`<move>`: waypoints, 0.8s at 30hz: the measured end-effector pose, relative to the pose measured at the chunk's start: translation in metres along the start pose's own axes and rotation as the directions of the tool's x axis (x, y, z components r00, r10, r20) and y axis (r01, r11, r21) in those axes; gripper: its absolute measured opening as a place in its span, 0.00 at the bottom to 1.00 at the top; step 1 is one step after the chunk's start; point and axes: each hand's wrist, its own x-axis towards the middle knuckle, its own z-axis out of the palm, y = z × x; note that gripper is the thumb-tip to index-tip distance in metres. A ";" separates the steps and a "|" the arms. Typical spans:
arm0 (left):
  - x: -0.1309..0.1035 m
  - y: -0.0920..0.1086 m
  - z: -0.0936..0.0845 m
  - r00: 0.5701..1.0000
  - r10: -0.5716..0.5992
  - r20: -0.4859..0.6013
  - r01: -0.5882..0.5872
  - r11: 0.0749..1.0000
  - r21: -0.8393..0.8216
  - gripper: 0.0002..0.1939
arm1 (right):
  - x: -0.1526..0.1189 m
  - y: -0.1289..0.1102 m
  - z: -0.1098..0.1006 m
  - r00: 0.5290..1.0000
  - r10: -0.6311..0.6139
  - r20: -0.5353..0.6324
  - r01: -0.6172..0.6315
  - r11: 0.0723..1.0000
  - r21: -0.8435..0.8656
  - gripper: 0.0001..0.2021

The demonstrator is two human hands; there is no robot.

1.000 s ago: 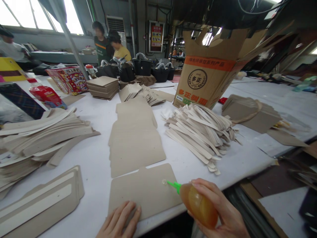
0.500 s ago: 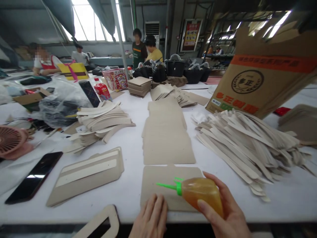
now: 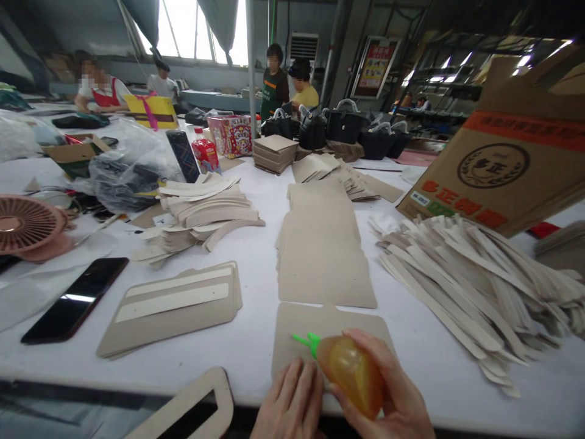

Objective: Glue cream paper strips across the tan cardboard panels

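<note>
Right hand (image 3: pixel 388 396): grip closed on glue bottle (image 3: pixel 351 375)
Left hand (image 3: pixel 290 399): flat, open, pressing card (image 3: pixel 320 326)
Risk: nozzle (image 3: pixel 304 340) may drip; glue could smear surface (image 3: pixel 256 341)

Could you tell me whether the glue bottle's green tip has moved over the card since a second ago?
Yes. The glue bottle in the right hand has its tip nearer the card's left side and the left hand; earlier it touched mid-card.

Two bare hands (image 3: pixel 292 399), no gloves, no rings, no sleeves visible
</note>
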 end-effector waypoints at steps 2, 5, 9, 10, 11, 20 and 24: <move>-0.002 0.000 0.002 1.000 0.000 0.016 0.001 1.000 -0.005 0.23 | 0.001 -0.001 0.001 0.999 -0.026 0.018 0.026 0.999 -0.022 0.26; -0.004 0.001 0.003 1.000 -0.002 0.023 0.002 1.000 -0.009 0.24 | 0.001 -0.001 0.001 0.999 -0.045 0.012 0.045 0.998 -0.034 0.26; -0.004 0.002 0.004 0.999 -0.044 0.015 0.044 0.998 -0.038 0.26 | -0.002 0.001 -0.007 0.999 -0.034 -0.008 0.034 0.998 -0.056 0.27; -0.003 0.002 0.003 0.999 -0.047 0.017 0.048 0.998 -0.039 0.26 | -0.004 0.001 -0.008 1.000 -0.027 -0.005 0.027 0.998 -0.060 0.27; -0.003 0.002 0.003 0.999 -0.045 0.023 0.046 0.998 -0.036 0.26 | -0.005 0.002 -0.010 1.000 -0.023 -0.002 0.023 0.998 -0.060 0.27; -0.004 0.001 0.001 1.000 -0.028 -0.012 0.027 0.999 -0.027 0.27 | -0.003 -0.003 0.015 0.940 0.342 -0.014 -0.316 0.882 0.349 0.27; -0.003 -0.004 -0.003 0.999 0.003 0.044 -0.003 1.000 0.010 0.26 | 0.020 -0.006 0.014 0.695 0.705 0.140 -0.475 0.304 0.826 0.18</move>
